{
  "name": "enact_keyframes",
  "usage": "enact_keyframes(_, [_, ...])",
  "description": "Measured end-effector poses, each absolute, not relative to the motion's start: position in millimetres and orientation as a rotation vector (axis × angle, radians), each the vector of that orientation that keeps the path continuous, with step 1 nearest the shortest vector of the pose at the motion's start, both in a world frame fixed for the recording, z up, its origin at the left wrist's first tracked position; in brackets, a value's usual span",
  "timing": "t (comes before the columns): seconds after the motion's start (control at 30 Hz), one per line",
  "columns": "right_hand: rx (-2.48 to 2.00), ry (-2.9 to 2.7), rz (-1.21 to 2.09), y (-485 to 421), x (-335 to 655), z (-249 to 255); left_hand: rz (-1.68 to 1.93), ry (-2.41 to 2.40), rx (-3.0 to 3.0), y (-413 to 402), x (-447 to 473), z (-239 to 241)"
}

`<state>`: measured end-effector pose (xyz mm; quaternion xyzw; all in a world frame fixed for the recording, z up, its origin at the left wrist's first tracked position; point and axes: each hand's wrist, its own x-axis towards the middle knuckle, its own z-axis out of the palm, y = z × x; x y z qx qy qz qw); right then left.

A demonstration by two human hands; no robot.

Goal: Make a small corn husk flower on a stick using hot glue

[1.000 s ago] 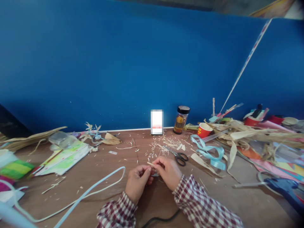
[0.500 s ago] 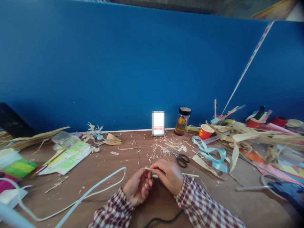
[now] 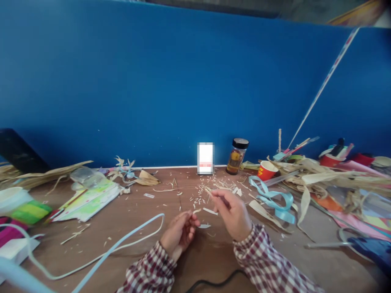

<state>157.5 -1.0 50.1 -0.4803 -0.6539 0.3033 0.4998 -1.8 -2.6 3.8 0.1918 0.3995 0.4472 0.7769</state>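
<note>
My left hand (image 3: 182, 231) is closed, its thumb and fingertips pinching a short, pale, curved strip (image 3: 197, 211) that looks like dried straw or husk. Farther forward and to the right, my right hand (image 3: 232, 212) pinches a thin pale strip (image 3: 208, 190) at its fingertips, above a scatter of cut straw bits (image 3: 198, 200). A white sliver (image 3: 204, 226) lies on the table between the hands. Another narrow white strip (image 3: 210, 211) lies just left of my right fingers. The scissors seen earlier are hidden behind my right hand.
A lidded jar (image 3: 236, 156) and a red paper cup (image 3: 267, 170) stand at the back. Light blue ribbon (image 3: 284, 199) and dried husks (image 3: 332, 179) lie right, near a blue glue gun (image 3: 371, 250). Left are a white cord (image 3: 122, 247) and painted paper (image 3: 91, 203).
My hands have separated. The right moved forward and right, over the straw bits, covering the scissors; the left stayed nearly in place, a short strip now showing at its fingertips.
</note>
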Motion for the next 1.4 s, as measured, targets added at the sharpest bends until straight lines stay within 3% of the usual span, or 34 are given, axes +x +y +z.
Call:
enact_keyframes(0.13, [-1.209,-1.357,1.298,1.8,153.5,47.4,1.182,1.012,0.747,-7.4,7.7,-0.8])
enact_keyframes(0.3, [-1.205,-1.238,1.497,-0.8,141.2,31.8,1.241,1.083,0.935,-11.6,10.2,-4.2])
enact_keyframes(0.8, [-1.376,-1.609,1.179,0.0,146.6,26.0,1.104,1.141,1.178,-11.1,4.8,-1.2])
enact_keyframes(1.13, [-1.378,-1.764,0.519,16.5,161.2,18.2,1.071,1.171,1.190,-16.5,7.4,3.7])
enact_keyframes(1.27, [-1.477,-1.629,0.784,24.6,176.9,26.2,1.055,1.163,1.206,-14.8,7.9,2.2])
enact_keyframes(1.4, [-1.282,-1.704,1.126,15.8,168.7,29.3,1.052,1.188,1.314,-13.0,7.0,-3.3])
